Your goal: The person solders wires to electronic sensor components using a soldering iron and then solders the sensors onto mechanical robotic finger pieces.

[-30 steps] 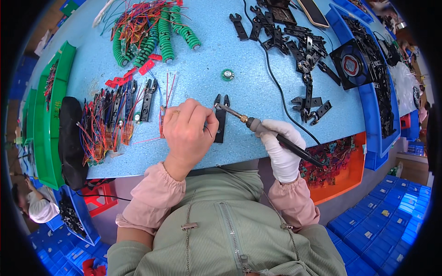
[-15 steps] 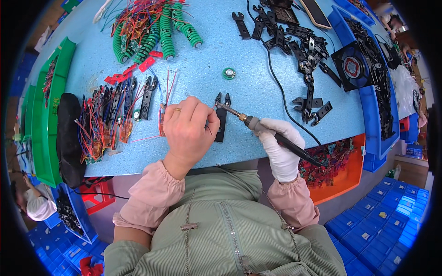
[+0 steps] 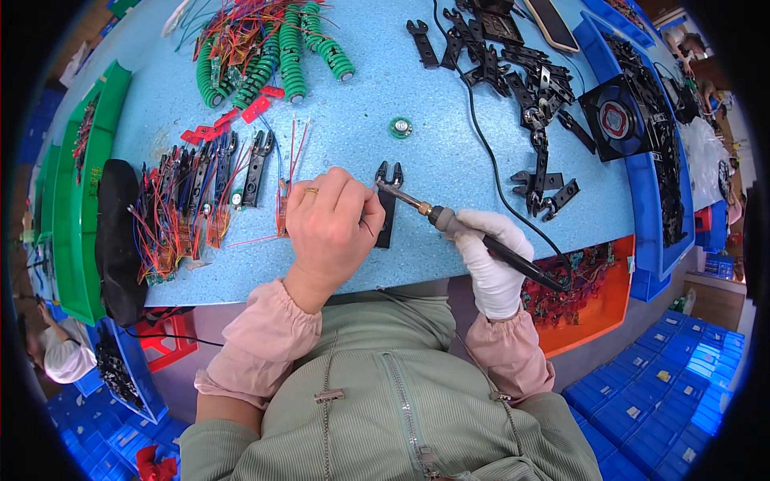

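My bare left hand [image 3: 329,228] is closed in a pinch, with a bit of thin wire showing by the fingertips; most of what they hold is hidden. My right hand [image 3: 491,276], in a white glove, grips a soldering iron [image 3: 443,218] like a pen. The iron's tip points left and meets the forked end of a black plastic wrench-shaped piece [image 3: 387,216] lying on the blue table [image 3: 449,256]. Beyond that piece sits a small round green-rimmed speaker [image 3: 400,127]. Just left of my left hand is a small circuit board [image 3: 281,210] with red and blue wires.
Wired black pieces [image 3: 192,188] lie in a row at left, near red tabs [image 3: 255,109] and green coiled tubes [image 3: 290,56]. At right are loose black parts [image 3: 533,104], a fan [image 3: 616,119], a blue bin [image 3: 666,240] and the iron's cable [image 3: 486,152]. An orange bin [image 3: 589,321] sits below the table edge.
Almost nothing differs. The soldering iron and my right hand have shifted very slightly, with the tip still at the black piece's forked end. My left hand keeps its pinch.
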{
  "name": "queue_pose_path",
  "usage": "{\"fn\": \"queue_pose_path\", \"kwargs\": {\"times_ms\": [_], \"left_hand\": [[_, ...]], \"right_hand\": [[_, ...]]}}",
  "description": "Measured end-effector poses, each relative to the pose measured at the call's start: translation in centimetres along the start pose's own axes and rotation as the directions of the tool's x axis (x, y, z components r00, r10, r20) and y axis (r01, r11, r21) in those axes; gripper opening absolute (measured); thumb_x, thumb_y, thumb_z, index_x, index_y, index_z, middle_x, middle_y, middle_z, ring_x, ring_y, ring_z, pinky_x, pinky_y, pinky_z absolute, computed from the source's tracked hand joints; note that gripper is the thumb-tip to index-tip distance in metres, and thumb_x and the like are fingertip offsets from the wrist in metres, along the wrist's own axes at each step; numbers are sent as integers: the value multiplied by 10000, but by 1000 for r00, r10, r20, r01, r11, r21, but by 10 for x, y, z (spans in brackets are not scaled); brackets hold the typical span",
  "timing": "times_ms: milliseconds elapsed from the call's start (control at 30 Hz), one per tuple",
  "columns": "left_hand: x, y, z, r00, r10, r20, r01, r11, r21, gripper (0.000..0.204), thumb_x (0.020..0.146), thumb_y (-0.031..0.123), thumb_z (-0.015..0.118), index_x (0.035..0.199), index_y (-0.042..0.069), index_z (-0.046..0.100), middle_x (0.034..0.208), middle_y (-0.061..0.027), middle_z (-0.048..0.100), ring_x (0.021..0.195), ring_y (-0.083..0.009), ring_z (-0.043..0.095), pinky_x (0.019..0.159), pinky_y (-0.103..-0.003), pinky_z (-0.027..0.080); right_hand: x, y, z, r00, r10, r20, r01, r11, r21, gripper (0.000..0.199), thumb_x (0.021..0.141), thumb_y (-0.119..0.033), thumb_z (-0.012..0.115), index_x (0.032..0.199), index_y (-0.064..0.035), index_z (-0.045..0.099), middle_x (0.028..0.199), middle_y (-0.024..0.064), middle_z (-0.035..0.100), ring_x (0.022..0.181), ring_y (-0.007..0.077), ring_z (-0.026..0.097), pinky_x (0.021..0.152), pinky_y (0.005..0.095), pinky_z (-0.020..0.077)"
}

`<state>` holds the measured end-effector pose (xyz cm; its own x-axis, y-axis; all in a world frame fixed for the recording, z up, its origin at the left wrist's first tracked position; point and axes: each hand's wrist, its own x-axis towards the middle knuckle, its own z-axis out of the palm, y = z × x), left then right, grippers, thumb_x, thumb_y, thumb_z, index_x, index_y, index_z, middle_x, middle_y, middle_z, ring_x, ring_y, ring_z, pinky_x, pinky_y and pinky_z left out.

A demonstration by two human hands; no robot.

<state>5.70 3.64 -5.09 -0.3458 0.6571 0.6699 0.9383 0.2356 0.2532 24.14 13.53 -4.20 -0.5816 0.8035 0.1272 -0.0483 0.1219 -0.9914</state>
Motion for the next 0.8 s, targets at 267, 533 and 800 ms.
{"fn": "queue_pose_path", "kwargs": {"times_ms": [267, 533, 800], "left_hand": [[-1, -1, 1, 1000, 7, -1, -7, 1000, 10, 185, 689, 5, 698, 751, 108, 557, 796, -11, 527, 616, -187, 471, 694, -307, 420], [-1, -1, 2, 1000, 12, 5, -12, 1000, 22, 180, 699, 9, 692, 759, 110, 556, 794, -13, 522, 610, -192, 471, 695, -309, 423], [0, 1, 0, 1000, 6, 11, -6, 1000, 9, 178, 700, 23, 695, 772, 112, 559, 808, -15, 520, 624, -193, 480, 701, -312, 423]], "right_hand": [[10, 5, 7, 998, 8, -56, 3, 981, 196, 302, 853, 6, 732, 1149, 33, 678, 1017, 158, 709, 822, 238, 713, 746, 286, 563], [17, -7, 25, 950, -296, 103, 303, 952, -54, 498, 798, -134, 829, 1234, -3, 628, 1125, 154, 676, 941, 267, 688, 844, 363, 547], [19, -19, 51, 860, -473, 190, 509, 820, -263, 578, 699, -132, 851, 1236, -72, 645, 1155, 115, 671, 1050, 279, 627, 886, 368, 514]]}}
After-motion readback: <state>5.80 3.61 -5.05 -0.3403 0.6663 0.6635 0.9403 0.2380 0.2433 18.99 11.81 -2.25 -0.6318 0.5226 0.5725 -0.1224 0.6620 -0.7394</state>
